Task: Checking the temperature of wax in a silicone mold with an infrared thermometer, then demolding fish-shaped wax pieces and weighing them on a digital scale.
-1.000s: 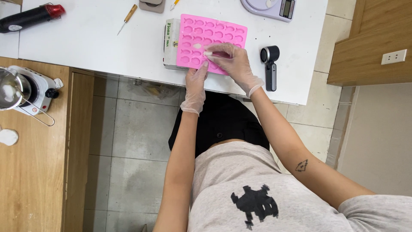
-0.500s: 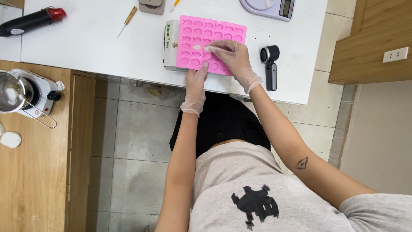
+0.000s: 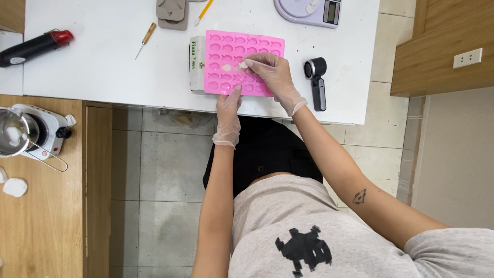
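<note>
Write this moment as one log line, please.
left hand: steadies pink mold | right hand: pinches small white piece over mold

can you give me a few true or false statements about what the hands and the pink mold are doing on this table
1. The right hand pinches a small white piece over the pink mold. True.
2. The left hand grips the heat gun. False: it rests at the mold's near edge.
3. Both hands wear clear gloves. True.
4. The mold lies on the floor. False: it sits on a box on the white table.
5. The kitchen scale is at the table's far edge. True.
</note>
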